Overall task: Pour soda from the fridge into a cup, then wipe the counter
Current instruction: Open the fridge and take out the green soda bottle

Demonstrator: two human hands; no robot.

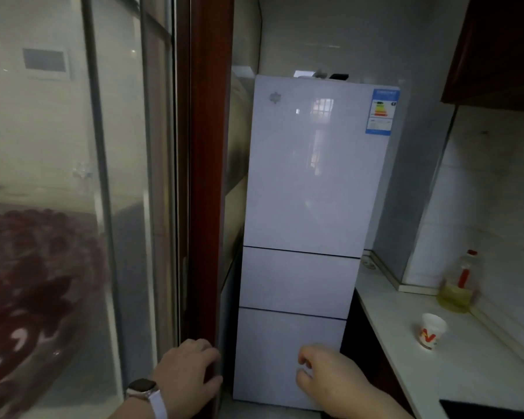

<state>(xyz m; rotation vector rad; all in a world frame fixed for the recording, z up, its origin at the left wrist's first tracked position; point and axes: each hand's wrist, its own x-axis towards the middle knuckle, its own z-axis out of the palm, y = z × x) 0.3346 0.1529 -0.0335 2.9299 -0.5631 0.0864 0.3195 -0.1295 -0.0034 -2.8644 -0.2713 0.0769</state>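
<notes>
A tall white three-door fridge [312, 176] stands ahead with all its doors closed. To its right runs a pale counter [406, 343], and on it stands a white paper cup [431, 331] with a red and yellow mark. My left hand [188, 376], a watch on its wrist, grips the edge of the reddish-brown door frame [209, 176]. My right hand [324, 376] hangs in front of the fridge's lowest door with fingers loosely curled and nothing in them. No soda is in sight.
A bottle of yellow oil [459, 285] with a red cap stands at the back of the counter by the tiled wall. A dark cabinet [496, 46] hangs above. A glass sliding door [73, 176] fills the left. A black surface [490, 409] shows at the counter's near end.
</notes>
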